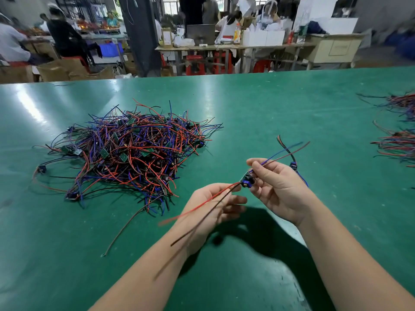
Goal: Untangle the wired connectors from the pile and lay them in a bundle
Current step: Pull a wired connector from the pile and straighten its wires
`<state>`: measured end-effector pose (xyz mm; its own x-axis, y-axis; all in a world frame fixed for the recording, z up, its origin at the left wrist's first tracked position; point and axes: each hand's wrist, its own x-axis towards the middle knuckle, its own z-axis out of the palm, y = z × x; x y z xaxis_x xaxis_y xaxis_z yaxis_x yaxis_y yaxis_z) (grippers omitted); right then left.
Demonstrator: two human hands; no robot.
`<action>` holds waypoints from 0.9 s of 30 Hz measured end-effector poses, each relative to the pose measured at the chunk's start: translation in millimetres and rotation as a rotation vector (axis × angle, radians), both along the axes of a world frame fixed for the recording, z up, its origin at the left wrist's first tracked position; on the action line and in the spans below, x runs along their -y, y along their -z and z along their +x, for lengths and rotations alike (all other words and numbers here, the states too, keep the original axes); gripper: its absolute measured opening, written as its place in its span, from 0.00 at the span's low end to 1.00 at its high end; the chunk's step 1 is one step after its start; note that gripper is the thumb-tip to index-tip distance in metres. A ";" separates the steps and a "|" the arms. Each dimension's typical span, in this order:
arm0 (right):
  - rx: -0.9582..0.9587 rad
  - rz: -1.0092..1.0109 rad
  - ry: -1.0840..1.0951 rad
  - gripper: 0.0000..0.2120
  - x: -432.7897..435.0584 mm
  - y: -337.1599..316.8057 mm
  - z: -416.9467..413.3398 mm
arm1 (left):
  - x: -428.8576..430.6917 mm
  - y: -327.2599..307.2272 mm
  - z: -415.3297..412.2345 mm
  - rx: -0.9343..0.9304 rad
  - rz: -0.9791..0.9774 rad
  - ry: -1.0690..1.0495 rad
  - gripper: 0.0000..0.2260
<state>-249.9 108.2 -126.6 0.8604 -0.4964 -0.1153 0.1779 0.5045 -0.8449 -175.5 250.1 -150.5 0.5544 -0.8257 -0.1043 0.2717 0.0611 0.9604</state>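
A tangled pile of wired connectors (130, 151), with red, blue and black wires and small green boards, lies on the green table (269, 113) at centre left. My right hand (278, 187) pinches one wired connector (247, 179) by its small board, above the table. Blue and brown wires run from it up to the right. My left hand (213, 205) sits just left of it, fingers loosely curled around the red and black wires (197, 209) that trail back over my forearm. A second connector (293, 166) hangs behind my right hand.
Sorted bundles of wires (397, 142) lie at the table's right edge, with another (402, 102) farther back. A single loose brown wire (125, 227) stretches from the pile toward me. Beyond the far table edge are people, benches, red stools and cardboard boxes.
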 end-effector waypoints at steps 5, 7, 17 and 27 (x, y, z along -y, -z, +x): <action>-0.049 -0.140 -0.088 0.08 1.7 1.1 -3.7 | -0.7 -6.5 2.0 -0.120 0.041 0.004 0.22; -0.111 -0.250 -0.110 0.07 -0.2 3.6 -3.4 | -3.1 -6.5 -0.6 -0.055 0.026 0.013 0.19; -0.169 -0.272 0.299 0.08 25.0 5.1 -2.9 | -8.0 -4.4 -3.9 0.052 0.164 0.269 0.04; -0.165 -0.256 0.576 0.08 23.9 5.9 -2.2 | -5.8 -1.7 0.8 -0.069 0.150 0.037 0.08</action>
